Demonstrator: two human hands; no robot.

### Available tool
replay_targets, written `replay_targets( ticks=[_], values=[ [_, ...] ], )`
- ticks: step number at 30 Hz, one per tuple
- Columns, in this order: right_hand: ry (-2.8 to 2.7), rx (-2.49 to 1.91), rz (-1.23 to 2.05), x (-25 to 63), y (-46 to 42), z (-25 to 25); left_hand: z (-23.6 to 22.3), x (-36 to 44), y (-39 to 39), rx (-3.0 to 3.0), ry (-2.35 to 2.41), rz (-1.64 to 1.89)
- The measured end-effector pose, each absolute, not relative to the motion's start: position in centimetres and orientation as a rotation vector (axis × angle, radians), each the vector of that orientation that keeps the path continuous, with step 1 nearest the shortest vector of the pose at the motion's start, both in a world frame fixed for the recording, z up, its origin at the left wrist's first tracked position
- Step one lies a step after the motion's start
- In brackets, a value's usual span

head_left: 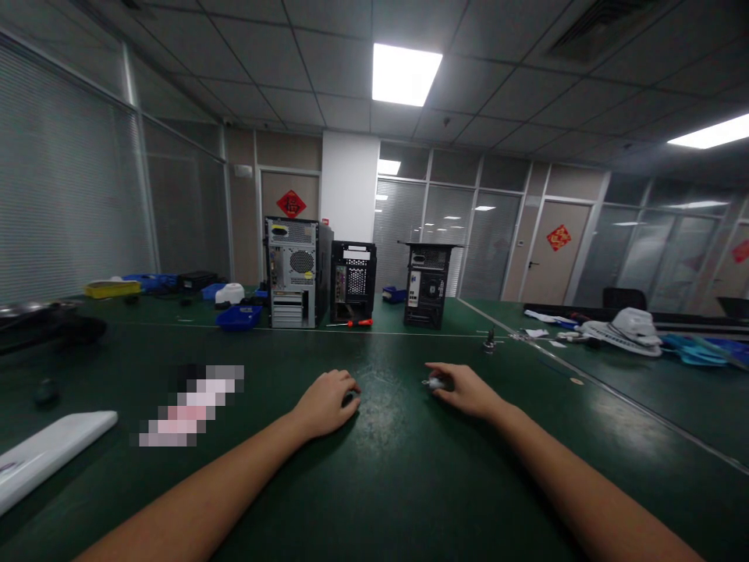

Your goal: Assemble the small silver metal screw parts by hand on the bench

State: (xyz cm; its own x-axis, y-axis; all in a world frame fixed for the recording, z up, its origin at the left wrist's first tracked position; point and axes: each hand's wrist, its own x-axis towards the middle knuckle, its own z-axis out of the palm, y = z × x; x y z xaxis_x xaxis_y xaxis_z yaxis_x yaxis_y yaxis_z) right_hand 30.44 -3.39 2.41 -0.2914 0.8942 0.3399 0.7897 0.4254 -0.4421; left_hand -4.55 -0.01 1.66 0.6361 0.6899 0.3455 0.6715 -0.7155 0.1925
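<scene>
My left hand (pixel 328 402) rests low over the green table (pixel 374 499), its fingers curled with the thumb below. A small dark object (pixel 349 398) shows between thumb and fingertips, too little of it to name. Across a gap, my right hand (pixel 468 388) is closed with thumb and fingers around a small whitish object with a shiny metal end (pixel 434 383). Its exact kind is unclear. Beyond the right hand, a small metal piece (pixel 489 341) stands on the tabletop.
Three computer cases, a large one (pixel 292 273), a black one (pixel 353 277) and another (pixel 426 287), stand ahead, with a red-handled screwdriver (pixel 359 322) in front. Left are a blue bin (pixel 238 317) and a white object (pixel 55 449). Right lies a white hat (pixel 629 332).
</scene>
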Motion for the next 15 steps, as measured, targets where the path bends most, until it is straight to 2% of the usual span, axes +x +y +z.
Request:
replay_targets(
  ticks=[7, 15],
  values=[
    [-2.390, -1.139, 0.212, 21.6, -6.5, 3.7, 2.8, -2.5, -3.0, 2.833, 0.935, 0.599],
    [-2.385, -1.045, 0.108, 22.1, -6.3, 3.7, 2.7, -2.3, -3.1, 2.917, 0.926, 0.618]
  ],
)
